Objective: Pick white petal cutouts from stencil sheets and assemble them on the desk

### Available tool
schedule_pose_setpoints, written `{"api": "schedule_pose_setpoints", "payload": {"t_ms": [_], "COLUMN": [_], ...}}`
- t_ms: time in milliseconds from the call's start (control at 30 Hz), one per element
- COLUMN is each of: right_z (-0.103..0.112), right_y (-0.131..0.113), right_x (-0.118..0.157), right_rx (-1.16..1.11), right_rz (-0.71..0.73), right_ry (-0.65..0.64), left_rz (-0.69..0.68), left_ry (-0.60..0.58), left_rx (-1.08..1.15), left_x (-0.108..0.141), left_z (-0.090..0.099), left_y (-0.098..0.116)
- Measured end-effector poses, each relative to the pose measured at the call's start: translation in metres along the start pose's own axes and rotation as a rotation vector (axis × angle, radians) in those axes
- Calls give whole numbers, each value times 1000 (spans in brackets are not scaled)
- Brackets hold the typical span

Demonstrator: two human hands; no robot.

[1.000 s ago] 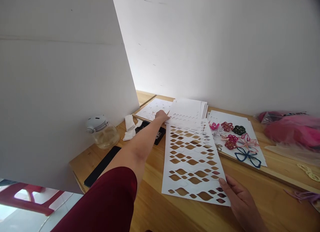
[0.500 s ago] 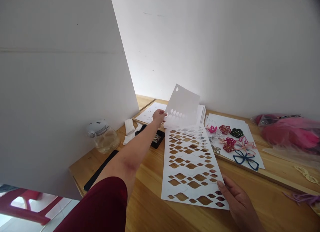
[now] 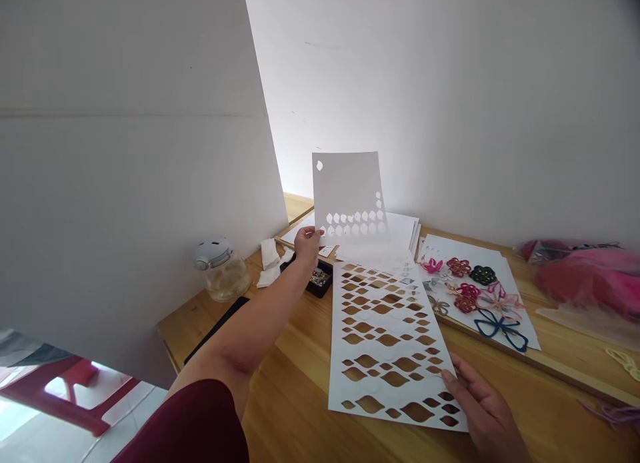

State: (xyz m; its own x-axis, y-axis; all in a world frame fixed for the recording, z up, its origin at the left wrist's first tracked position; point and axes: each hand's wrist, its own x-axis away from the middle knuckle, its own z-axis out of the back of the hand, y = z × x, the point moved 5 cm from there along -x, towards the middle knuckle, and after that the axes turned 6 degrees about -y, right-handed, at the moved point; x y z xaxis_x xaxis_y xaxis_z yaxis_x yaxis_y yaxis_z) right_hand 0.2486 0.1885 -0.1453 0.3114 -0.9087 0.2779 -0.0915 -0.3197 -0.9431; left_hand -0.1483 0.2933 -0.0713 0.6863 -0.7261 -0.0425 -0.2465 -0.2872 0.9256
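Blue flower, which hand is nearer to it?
Right. The right hand is on the near side of the blue flower; the left hand is far off to its left.

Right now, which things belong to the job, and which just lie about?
Likely in use:
sparsely holed white paper sheet, left hand
densely holed white paper sheet, right hand

Likely lying about:
round clear lidded jar
colourful looped flowers
bagged pink bundle

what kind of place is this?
Likely a craft corner; home or workshop, can't tell. The left hand holds up a punched sheet, the right hand holds a sheet with leaf-shaped cutouts, and looped craft flowers lie on white paper.
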Motion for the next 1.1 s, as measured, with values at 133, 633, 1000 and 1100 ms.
{"api": "schedule_pose_setpoints", "payload": {"t_ms": [133, 633, 1000, 1100], "right_z": [4, -1, 4, 3], "right_y": [2, 1, 5, 1], "right_x": [-4, -6, -6, -6], "right_rx": [22, 88, 124, 155], "right_rz": [-3, 138, 128, 155], "right_ry": [-6, -38, -32, -25], "left_rz": [46, 414, 403, 397], "left_ry": [-16, -319, -386, -407], "left_rx": [42, 89, 91, 83], "left_x": [18, 184, 183, 183], "left_z": [9, 30, 29, 29], "left_y": [5, -55, -68, -69]}}
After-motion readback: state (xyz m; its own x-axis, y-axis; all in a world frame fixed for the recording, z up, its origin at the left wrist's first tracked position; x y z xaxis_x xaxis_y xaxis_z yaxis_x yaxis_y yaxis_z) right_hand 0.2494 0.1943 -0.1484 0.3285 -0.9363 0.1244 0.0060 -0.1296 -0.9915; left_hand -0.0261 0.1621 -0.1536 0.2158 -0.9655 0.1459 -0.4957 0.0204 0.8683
